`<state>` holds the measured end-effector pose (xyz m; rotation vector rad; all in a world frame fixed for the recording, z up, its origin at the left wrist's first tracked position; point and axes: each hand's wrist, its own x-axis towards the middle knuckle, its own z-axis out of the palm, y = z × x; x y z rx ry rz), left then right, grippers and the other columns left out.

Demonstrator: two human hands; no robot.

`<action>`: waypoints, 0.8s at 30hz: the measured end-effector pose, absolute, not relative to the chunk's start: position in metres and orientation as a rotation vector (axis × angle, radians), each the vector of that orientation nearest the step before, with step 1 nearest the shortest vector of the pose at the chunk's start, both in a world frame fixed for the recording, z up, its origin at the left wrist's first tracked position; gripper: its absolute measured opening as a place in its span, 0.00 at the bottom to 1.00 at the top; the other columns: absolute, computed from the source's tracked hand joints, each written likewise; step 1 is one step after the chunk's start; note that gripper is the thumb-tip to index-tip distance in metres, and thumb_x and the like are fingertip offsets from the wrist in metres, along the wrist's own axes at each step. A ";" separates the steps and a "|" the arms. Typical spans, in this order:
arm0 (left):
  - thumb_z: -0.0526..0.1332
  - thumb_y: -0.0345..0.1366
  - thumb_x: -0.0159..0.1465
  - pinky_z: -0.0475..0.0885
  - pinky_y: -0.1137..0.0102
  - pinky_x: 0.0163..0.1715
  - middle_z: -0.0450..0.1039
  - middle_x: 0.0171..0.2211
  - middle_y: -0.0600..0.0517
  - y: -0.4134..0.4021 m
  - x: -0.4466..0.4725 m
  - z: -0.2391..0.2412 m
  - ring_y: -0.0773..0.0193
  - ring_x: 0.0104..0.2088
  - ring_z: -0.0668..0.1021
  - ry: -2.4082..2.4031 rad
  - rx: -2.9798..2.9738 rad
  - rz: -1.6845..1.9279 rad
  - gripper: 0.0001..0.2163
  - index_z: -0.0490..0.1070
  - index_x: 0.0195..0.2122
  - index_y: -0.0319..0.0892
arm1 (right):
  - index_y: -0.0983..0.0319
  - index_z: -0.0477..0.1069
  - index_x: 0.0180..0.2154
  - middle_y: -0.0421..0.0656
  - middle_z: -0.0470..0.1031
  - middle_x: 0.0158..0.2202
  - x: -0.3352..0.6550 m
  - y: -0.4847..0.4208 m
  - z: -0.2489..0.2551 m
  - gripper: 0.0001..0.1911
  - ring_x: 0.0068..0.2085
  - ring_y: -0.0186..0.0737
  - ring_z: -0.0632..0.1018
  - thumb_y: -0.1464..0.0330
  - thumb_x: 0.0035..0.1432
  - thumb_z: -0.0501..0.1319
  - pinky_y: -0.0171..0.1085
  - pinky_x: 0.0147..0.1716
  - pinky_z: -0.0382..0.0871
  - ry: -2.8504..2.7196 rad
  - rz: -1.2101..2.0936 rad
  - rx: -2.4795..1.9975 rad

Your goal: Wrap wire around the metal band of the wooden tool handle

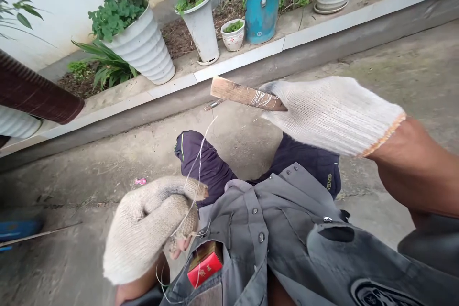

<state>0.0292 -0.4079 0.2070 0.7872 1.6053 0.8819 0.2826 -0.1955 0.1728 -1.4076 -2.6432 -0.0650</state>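
Note:
My right hand (pixel 330 112), in a white knitted glove with an orange cuff edge, is closed around one end of a flat wooden strip (pixel 231 92). White thread (pixel 263 99) lies in several turns about the strip close to my fingers. Low on the left, my left hand (pixel 150 224) wears a similar, dirtier glove, with bare fingertips showing. Its fingers are pinched on a thin pale string (pixel 201 153), whose one end sticks up in a loose curve. The rest of the string hangs in a loop by my shirt.
Past my knees runs a tiled ledge (pixel 240 60) carrying potted plants, among them a blue pot (pixel 263 14) and a ribbed white pot (pixel 145 45). A red box (pixel 206 267) pokes from my grey shirt's pocket. On the concrete lie a small pink item (pixel 141 181) and a blue object (pixel 19 229).

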 end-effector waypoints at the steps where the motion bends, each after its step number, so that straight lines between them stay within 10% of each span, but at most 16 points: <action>1: 0.68 0.46 0.65 0.68 0.73 0.18 0.75 0.19 0.52 -0.405 0.038 0.207 0.66 0.17 0.73 1.616 0.789 0.867 0.13 0.83 0.43 0.44 | 0.55 0.78 0.54 0.46 0.79 0.30 0.288 -0.195 0.170 0.23 0.34 0.51 0.80 0.51 0.70 0.56 0.40 0.32 0.63 -2.634 -0.030 -1.413; 24: 0.61 0.39 0.71 0.67 0.79 0.17 0.75 0.24 0.57 -0.289 0.090 0.095 0.73 0.17 0.72 1.349 1.002 0.506 0.12 0.79 0.49 0.40 | 0.58 0.79 0.54 0.54 0.82 0.41 0.312 -0.110 0.083 0.27 0.35 0.54 0.79 0.49 0.69 0.53 0.46 0.37 0.65 -2.664 0.477 -1.856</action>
